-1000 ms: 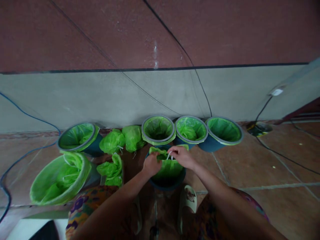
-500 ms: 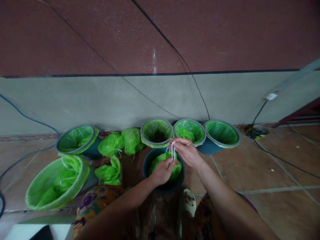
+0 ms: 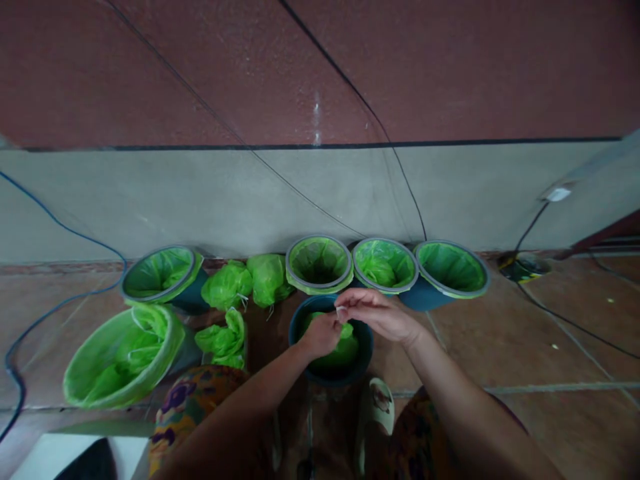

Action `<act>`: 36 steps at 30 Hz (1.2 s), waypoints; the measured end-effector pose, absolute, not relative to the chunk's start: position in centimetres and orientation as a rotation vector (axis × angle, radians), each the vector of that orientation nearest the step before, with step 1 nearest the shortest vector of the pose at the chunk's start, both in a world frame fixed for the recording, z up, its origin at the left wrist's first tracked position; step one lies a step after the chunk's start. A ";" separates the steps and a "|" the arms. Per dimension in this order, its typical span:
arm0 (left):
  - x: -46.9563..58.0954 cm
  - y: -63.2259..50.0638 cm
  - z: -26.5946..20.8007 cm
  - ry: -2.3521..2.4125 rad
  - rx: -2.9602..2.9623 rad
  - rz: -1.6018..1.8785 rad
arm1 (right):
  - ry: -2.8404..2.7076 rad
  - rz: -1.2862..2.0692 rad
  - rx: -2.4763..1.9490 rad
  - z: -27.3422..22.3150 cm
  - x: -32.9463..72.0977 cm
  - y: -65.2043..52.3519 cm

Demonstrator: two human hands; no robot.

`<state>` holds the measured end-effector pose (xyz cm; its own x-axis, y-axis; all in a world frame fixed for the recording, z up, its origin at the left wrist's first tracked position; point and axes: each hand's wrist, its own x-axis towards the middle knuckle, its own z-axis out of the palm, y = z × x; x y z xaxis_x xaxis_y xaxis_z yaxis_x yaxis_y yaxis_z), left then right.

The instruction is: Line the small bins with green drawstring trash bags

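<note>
1. Left hand [image 3: 321, 335]: grip pinched on the thin white drawstring [image 3: 341, 309], probably keeping it gathered.
2. Right hand [image 3: 377, 313]: fingertips at it; cannot tell if gripping.
3. Bright-green plastic bag [image 3: 343, 355]: inside the round blue plastic bin [image 3: 330, 381], whose wall likely steadies it.

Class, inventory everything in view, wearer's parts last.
Wall: 1, reddish over grey, behind
Floor tiles: many, reddish, underneath
Front bin: 1, blue, centre front
Front bag: 1, green, inside it
White tie: count unclear, white, above bag
Wall bins: 4, blue, green-lined, along wall
Closed bags: 2, green, between wall bins
Large bin: 1, grey, left
Loose bag: 1, green, beside large bin
Cables: several, dark or blue, throughout
Fitting: 1, white, right
Round object: 1, dark, right
Black object: 1, black, atop white surface
Clothing: multicoloured, bottom
Slippers: 2, pale, bottom
Left hand: 1, over front bin
Right hand: 1, beside it
</note>
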<state>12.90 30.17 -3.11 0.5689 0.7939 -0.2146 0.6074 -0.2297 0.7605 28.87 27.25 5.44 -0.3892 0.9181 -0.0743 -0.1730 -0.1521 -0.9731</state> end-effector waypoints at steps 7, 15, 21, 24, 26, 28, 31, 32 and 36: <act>13.1 28.9 -2.9 0.976 2.081 0.135 | -1.111 1.535 -1.043 4.0 29.1 28.8; 12.5 30.6 -4.3 1.081 1.527 0.345 | -1.556 1.320 -1.696 -0.4 29.9 28.8; 11.8 31.1 -4.3 1.229 1.486 0.412 | -1.888 1.421 -1.723 -0.1 29.2 27.7; 11.3 31.4 -3.7 1.253 1.672 0.379 | -1.921 1.554 -1.784 0.3 29.4 27.7; 11.0 31.3 -2.9 1.214 1.892 0.322 | -1.983 1.586 -1.809 0.3 29.5 27.9; 10.7 31.1 -1.8 1.126 2.148 0.243 | -2.005 1.388 -1.843 0.1 29.5 28.1; 10.4 30.7 -0.5 0.922 2.426 0.173 | -1.821 1.153 -1.693 -0.1 29.2 28.6; 10.3 30.6 -0.2 0.860 2.476 0.176 | -1.736 1.195 -1.604 -0.2 29.0 28.7; 10.0 30.4 0.3 0.738 2.605 0.280 | -1.502 1.570 -1.347 -0.3 28.1 28.8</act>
<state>10.02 30.39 0.32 0.8392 0.5382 0.0779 0.4544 -0.7728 0.4431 28.10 28.81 -0.32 -0.3242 0.9070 -0.2689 0.2284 -0.2009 -0.9526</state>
